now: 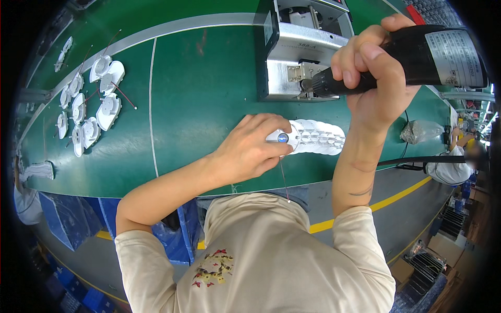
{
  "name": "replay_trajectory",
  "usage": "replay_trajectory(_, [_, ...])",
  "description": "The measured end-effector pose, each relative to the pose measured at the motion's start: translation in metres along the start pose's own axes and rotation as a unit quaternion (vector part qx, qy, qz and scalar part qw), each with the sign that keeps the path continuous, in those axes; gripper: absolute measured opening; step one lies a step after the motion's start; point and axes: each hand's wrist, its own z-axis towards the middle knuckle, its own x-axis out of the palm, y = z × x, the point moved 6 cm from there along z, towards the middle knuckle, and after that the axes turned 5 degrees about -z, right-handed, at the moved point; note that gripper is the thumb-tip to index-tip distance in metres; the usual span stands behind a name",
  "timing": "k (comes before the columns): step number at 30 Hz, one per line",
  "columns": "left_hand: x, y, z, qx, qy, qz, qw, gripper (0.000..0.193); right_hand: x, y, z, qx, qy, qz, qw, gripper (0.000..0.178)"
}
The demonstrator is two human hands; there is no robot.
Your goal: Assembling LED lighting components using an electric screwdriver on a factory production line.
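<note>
My right hand (377, 68) is closed round a thick black electric screwdriver (409, 49), held almost level. The screwdriver's narrow end meets the small metal block on the front of a silver screw feeder (309, 44); its very tip is hard to make out there. Below, on the green table, my left hand (250, 143) grips one end of a long white plastic part (319, 138) with a scalloped outline. Between thumb and fingers a round blue spot (283, 137) shows on it. A thin dark-red wire (284, 180) with a white tip hangs from it over the table's near edge.
Several white parts (108, 106) with thin wires lie at the left of the green table (203, 88). Toward the right are a clear plastic bag (420, 131) and a person in white (450, 168). Blue bins (68, 216) stand below the table's left edge.
</note>
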Motion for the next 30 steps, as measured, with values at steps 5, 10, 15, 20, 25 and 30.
replay_trajectory(5, [0.002, 0.0, 0.001, -0.003, 0.009, -0.002, 1.0, 0.026, -0.005, 0.017, -0.001, -0.017, 0.037, 0.039, 0.998, 0.041])
replay_trajectory(10, [0.001, -0.001, 0.0, -0.004, 0.01, 0.0, 1.0, 0.029, -0.008, -0.001, 0.004, -0.004, 0.007, 0.003, 1.0, 0.037])
replay_trajectory(15, [0.001, -0.001, -0.002, -0.004, 0.004, -0.002, 1.0, 0.027, -0.004, -0.001, -0.011, 0.042, 0.012, 0.032, 0.999, 0.043])
replay_trajectory(20, [0.002, 0.0, -0.002, -0.001, -0.004, 0.004, 1.0, 0.025, 0.002, 0.016, -0.056, 0.071, 0.004, 0.009, 0.997, 0.039])
replay_trajectory(25, [0.0, 0.0, -0.001, -0.005, -0.002, 0.005, 1.0, 0.024, 0.005, 0.011, -0.07, 0.12, -0.027, -0.024, 0.992, 0.039])
replay_trajectory(30, [0.0, -0.001, -0.002, -0.012, 0.002, 0.005, 1.0, 0.026, 0.006, 0.012, -0.08, 0.091, 0.007, -0.024, 0.996, 0.039])
